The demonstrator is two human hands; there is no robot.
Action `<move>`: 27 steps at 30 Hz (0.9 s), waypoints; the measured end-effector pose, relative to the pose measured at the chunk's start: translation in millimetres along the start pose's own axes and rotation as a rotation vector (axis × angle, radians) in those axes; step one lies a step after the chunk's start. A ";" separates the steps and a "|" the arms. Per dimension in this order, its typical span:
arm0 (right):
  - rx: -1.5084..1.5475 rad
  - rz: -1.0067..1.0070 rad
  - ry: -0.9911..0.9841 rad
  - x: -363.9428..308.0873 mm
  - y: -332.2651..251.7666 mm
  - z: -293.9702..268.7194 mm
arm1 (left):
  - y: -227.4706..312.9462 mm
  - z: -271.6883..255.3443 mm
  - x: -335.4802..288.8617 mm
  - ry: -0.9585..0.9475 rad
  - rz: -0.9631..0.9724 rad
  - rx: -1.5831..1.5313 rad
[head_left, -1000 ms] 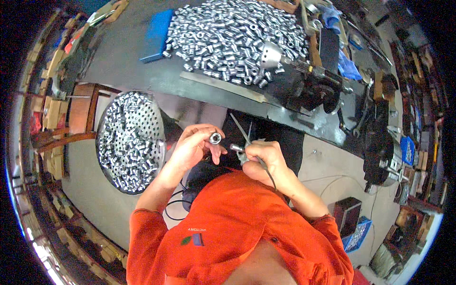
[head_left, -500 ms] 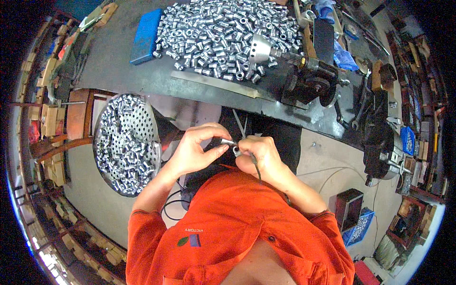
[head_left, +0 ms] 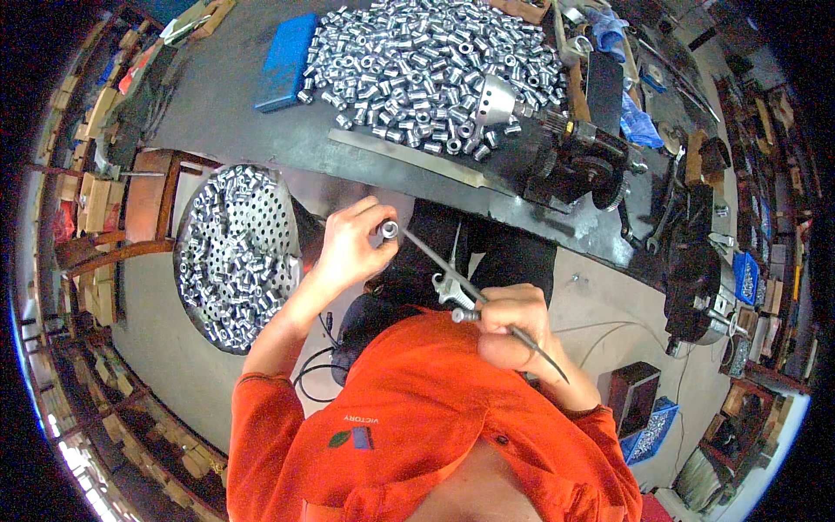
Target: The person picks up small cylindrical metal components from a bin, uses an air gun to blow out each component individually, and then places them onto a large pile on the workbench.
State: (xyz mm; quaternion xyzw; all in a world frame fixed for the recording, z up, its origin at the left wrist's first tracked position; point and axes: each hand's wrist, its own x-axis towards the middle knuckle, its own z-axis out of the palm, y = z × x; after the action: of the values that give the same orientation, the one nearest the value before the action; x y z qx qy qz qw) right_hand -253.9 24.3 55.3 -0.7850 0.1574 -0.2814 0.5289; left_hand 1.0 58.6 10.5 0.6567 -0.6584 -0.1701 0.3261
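My left hand [head_left: 352, 244] is closed around a small shiny metal fitting [head_left: 389, 229], its round open bore facing right. In my right hand [head_left: 515, 326] is a long, thin file [head_left: 465, 284], slanting from beside that fitting down past my wrist to a pointed end. The file's upper tip is near the bore; I cannot tell if it touches. A second small metal cylinder [head_left: 465, 315] shows by my right fingers, perhaps gripped along with the file. Behind it is a silver caliper-like tool [head_left: 450, 289], partly hidden; whether it rests on my lap is unclear.
A large pile of fittings [head_left: 435, 70] covers the bench [head_left: 235, 130], beside a blue block [head_left: 287, 65]. A bench machine [head_left: 583, 157] stands to its right. At left, a perforated round tray [head_left: 283, 213] holds more fittings. A blue crate [head_left: 657, 431] sits lower right.
My hands have moved apart: the left up and left with the fitting, the right down and right. The file now shows along its length, and the caliper-like tool is more exposed.
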 end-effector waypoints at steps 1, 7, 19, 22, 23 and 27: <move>0.021 -0.006 -0.014 1.6 -3.2 1.9 | -2.4 1.0 -0.9 0.009 0.028 0.060; 0.154 0.027 0.023 7.0 3.2 9.8 | 0.2 3.8 0.6 0.032 0.140 0.148; -0.010 0.055 0.016 17.4 34.6 25.6 | 22.0 20.8 8.2 -0.100 0.265 0.035; -0.179 -0.057 0.062 15.9 36.4 16.1 | 28.5 23.2 21.0 -0.085 0.264 0.047; -0.217 -0.122 0.084 12.6 36.1 10.0 | 25.0 24.2 26.5 -0.066 0.239 0.055; -0.311 -0.196 0.309 -15.6 15.5 -8.5 | -6.8 22.2 70.1 0.059 0.123 0.089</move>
State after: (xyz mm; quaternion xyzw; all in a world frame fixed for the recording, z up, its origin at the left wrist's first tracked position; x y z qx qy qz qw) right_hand -270.6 20.4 39.2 -0.8162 0.2010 -0.4205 0.3414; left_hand -3.1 -14.8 4.3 0.6336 -0.6944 -0.1009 0.3258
